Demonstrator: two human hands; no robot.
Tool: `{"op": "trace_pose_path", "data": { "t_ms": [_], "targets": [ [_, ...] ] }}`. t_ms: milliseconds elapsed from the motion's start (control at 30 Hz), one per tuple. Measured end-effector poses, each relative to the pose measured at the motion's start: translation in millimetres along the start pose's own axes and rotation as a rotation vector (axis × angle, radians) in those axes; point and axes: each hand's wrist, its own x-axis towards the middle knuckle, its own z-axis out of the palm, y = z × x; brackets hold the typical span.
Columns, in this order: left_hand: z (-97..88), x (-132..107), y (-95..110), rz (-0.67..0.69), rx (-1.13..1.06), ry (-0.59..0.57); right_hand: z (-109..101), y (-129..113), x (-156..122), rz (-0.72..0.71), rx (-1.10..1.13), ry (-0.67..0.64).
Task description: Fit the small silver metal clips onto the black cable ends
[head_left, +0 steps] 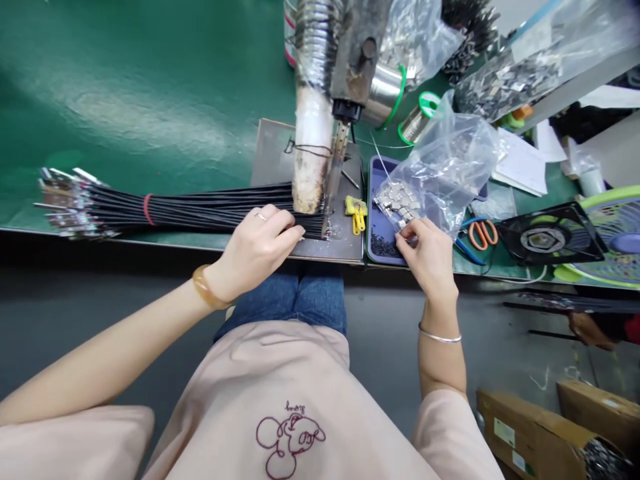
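Note:
A bundle of black cables (200,207) lies along the bench edge, tied by a red band, with bare ends at the left. My left hand (263,243) rests on its near side with curled fingers closed together. What sits between those fingertips is hidden. In the purple tray (371,220) lie small metal connector shells (397,198), partly inside a clear plastic bag (445,167), and tiny black pieces (383,245). Thumb and forefinger of my right hand (430,253) pinch at the near connector shells. A soot-stained nozzle (309,177) with a metal bracket hangs over the cables' right ends.
A grey board (275,150) lies under the nozzle, bearing a yellow clip (356,213). Solder spools (420,120) stand behind the tray. Orange-handled scissors (483,235), a black fan (550,237) and a green basket (615,233) are on the right. Cardboard boxes (530,433) stand below.

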Motion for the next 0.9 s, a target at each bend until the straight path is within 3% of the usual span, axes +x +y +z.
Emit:
{"op": "trace_pose_path", "data": {
  "t_ms": [100,167,267,367,500,567,733,900],
  "targets": [
    [9.1,-1.0,1.8,0.03,-0.012,0.127,-0.9,-10.4,-4.0,0.012,0.129,0.121],
    [7.4,-2.2,5.8,0.034,-0.106,0.219,-5.2,-20.9,-12.1,0.047,0.341,0.199],
    [-2.1,-4.9,15.0,0.035,-0.211,0.318,-11.1,-43.3,-28.5,0.111,0.733,0.164],
    [-10.4,-5.7,24.6,0.065,-0.195,0.298,-5.8,-70.5,-41.4,0.123,0.927,0.14],
    [-13.0,0.6,34.8,0.063,-0.263,0.218,17.9,-100.1,-46.6,0.049,0.795,0.388],
    [-12.8,5.3,38.2,-0.013,-0.399,0.176,28.9,-107.9,-46.3,-0.008,0.758,0.426],
    [-15.0,10.5,41.4,-0.26,-0.642,0.079,39.8,-113.4,-42.9,0.031,0.866,0.209],
    [-16.8,8.5,41.1,-0.267,-0.723,0.039,40.0,-115.5,-40.0,0.03,0.929,0.106]
  ]
}}
